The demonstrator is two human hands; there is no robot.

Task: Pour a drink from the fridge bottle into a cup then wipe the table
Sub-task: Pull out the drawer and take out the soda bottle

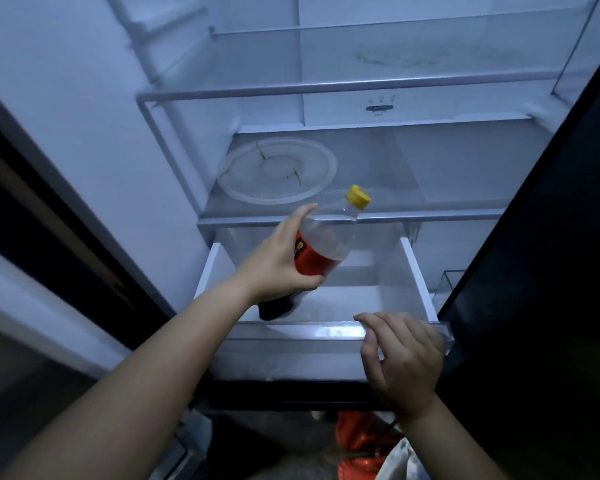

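Both mine, left hand [278,258] and right hand [402,358], are bare. Back from the fingers [392,323], the wrists and forearms are bare skin too, right out to the frame edge. More of the left forearm [153,358] shows than of the right forearm [461,445]. Right thumbnail [369,339] is cut short. Light is dim, so finer detail is unreadable.

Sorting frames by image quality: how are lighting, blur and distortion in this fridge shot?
Head view: dim, bluish light; wide-angle bending bows the glass shelf edge; the left margin is smeared; the clear red-labelled, yellow-capped plastic bottle in the left hand looks sharp; glare streaks the clear drawer rim the right hand grips.
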